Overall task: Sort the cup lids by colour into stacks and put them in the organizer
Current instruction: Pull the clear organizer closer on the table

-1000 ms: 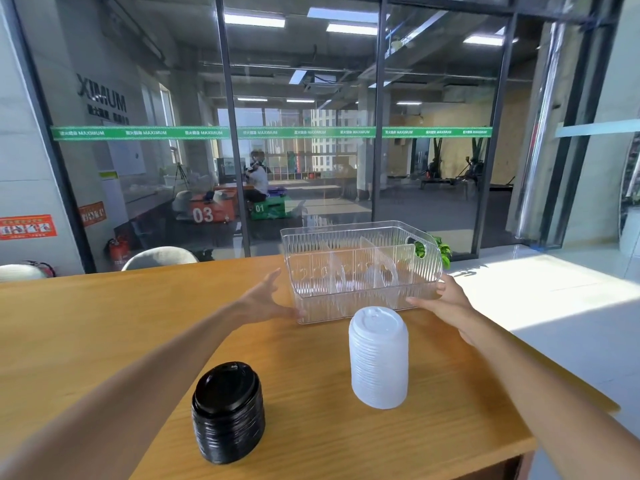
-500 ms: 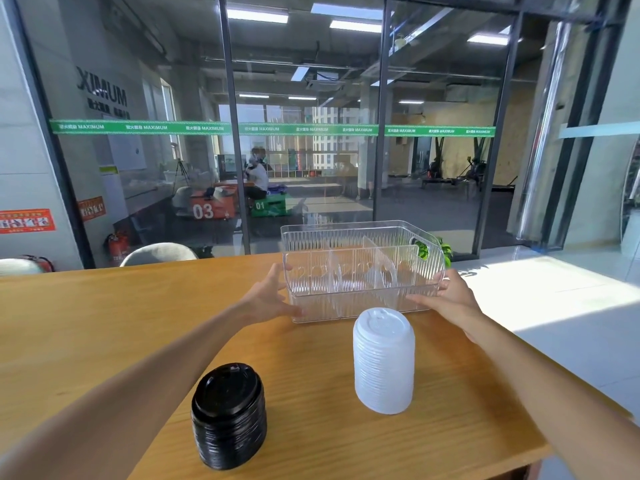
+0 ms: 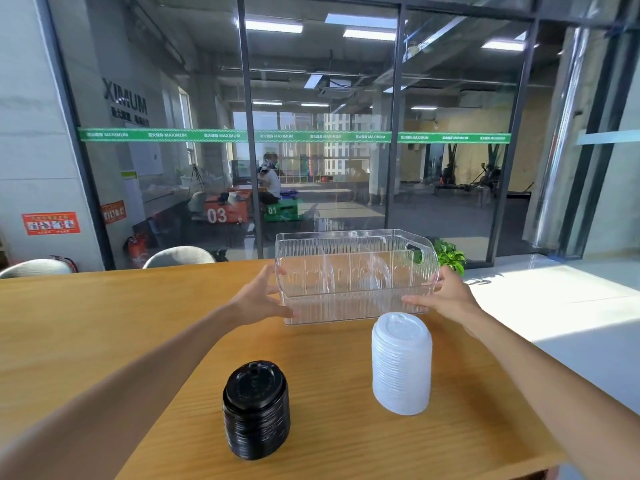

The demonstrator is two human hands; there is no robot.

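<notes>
A clear ribbed plastic organizer [image 3: 353, 306] with dividers stands on the wooden table [image 3: 104, 323], and nothing lies inside it. My left hand [image 3: 258, 299] touches its left front corner with spread, straight fingers on the side wall and the thumb at the front. At the right front corner is my right hand [image 3: 446, 296], thumb along the front wall and fingers on the side wall. A stack of white lids [image 3: 401, 365] stands just in front of the organizer. Nearer me, to the left, is a stack of black lids [image 3: 256, 410].
The table's right edge [image 3: 512, 344] runs close beside the white stack, with sunlit floor beyond it. A glass wall stands behind the table, and two chair backs [image 3: 178, 256] and a green plant [image 3: 450, 258] sit at the far edge.
Both hands stay at the organizer's front corners. The view has tilted up a little, so the stacks sit lower in the frame. Nothing else has visibly moved.
</notes>
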